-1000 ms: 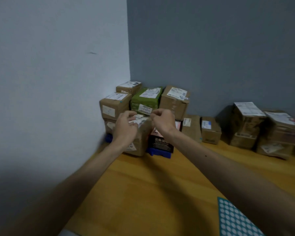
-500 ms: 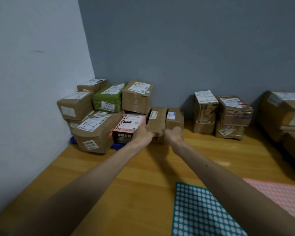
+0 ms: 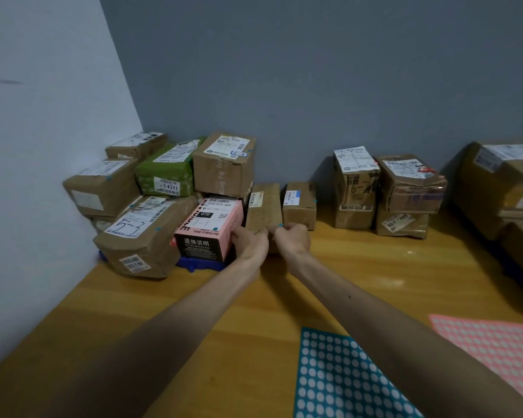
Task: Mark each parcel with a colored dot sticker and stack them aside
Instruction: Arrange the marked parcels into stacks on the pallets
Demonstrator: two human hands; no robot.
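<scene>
A narrow brown parcel point(image 3: 264, 206) lies on the wooden floor between a pink box point(image 3: 210, 227) and a small brown box point(image 3: 299, 205). My left hand point(image 3: 249, 244) grips its near left corner. My right hand point(image 3: 292, 238) grips its near right corner, where a blue dot shows at the edge. A blue dot sticker sheet point(image 3: 338, 378) lies near me on the floor, with a pink sheet point(image 3: 492, 342) to its right.
Marked parcels are stacked in the left corner, among them a green one point(image 3: 163, 173) and a large taped one point(image 3: 142, 236). More brown boxes point(image 3: 405, 188) stand along the grey back wall, and big cartons point(image 3: 507, 188) at the right.
My hands left the large taped parcel in the corner and moved right to the narrow brown parcel. In the last half second they have stayed on its near end.
</scene>
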